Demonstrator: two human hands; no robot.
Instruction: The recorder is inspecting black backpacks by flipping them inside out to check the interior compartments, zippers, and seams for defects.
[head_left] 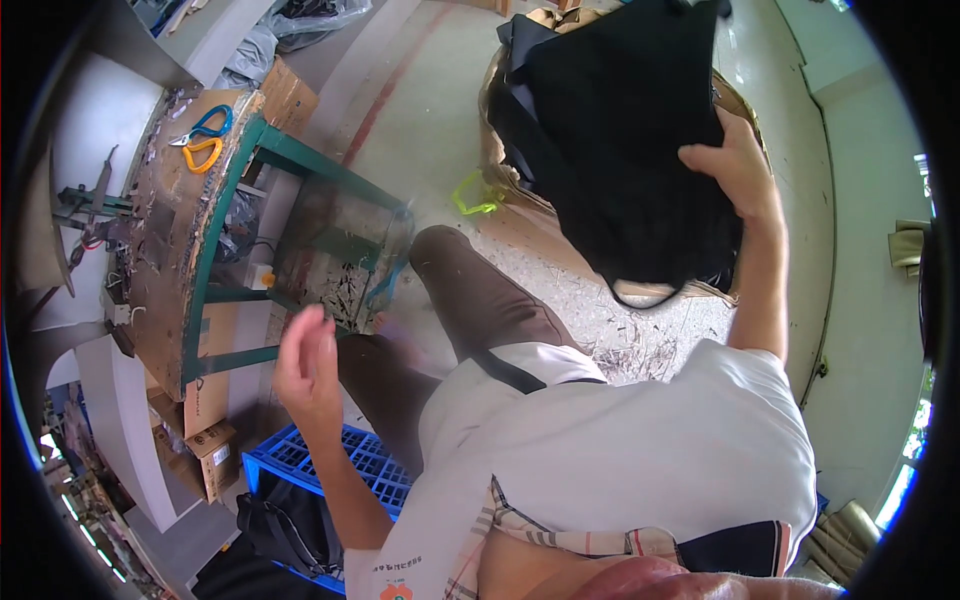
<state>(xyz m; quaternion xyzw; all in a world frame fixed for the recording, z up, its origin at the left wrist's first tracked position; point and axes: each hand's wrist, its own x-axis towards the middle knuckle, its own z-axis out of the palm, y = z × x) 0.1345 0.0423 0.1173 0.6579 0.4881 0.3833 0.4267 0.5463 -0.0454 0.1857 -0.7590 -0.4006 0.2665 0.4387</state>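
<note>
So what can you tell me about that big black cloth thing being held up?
The black garment looks like soft, dark fabric, hanging limp with folds and a curved hem at the bottom. The right hand grips its right edge, lifting it above a brown cardboard box on the floor. A strap-like piece shows at its upper left. The left hand is apart from it, holding nothing.

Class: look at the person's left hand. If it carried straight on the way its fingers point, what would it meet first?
The left hand is open and blurred, fingers pointing up the picture toward the clear plastic bin under the green-framed workbench. That bin probably comes first; depth is unclear.
</note>
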